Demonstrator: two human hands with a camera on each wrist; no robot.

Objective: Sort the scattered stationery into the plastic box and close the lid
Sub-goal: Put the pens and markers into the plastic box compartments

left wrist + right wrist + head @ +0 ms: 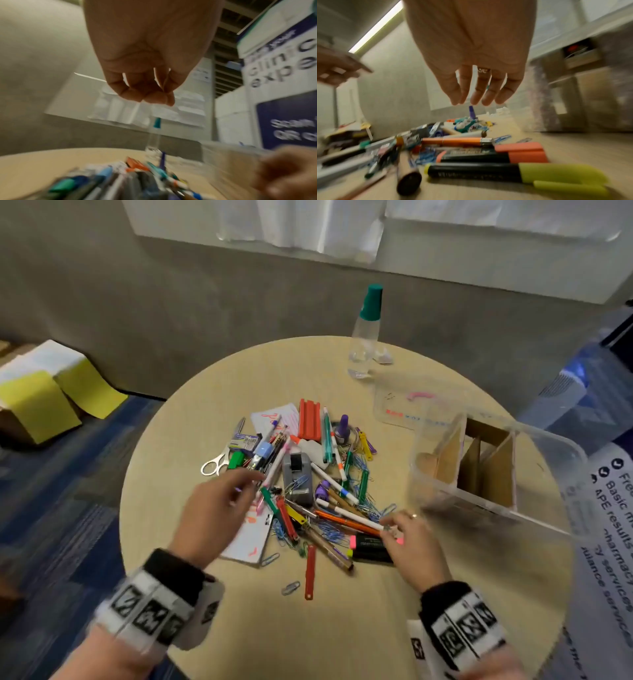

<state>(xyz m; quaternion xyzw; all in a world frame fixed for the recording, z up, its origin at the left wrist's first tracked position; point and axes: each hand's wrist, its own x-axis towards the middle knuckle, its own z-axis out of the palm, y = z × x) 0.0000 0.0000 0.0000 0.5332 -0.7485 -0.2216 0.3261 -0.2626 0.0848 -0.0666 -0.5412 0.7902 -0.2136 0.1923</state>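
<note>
Right now the stationery (301, 481) lies heaped mid-surface, the plastic box (493, 470) just right of it. My right hand (409, 537) hangs relaxed above two highlighters (513, 167); my left hand (219, 501), loosely curled, holds nothing. Tangled paper clips (363, 494) might snag and drag pens off.

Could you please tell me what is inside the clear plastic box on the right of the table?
The clear plastic box holds only upright brown cardboard dividers forming compartments; no stationery shows in them. Its near end is blurred, so anything there cannot be made out.
</note>
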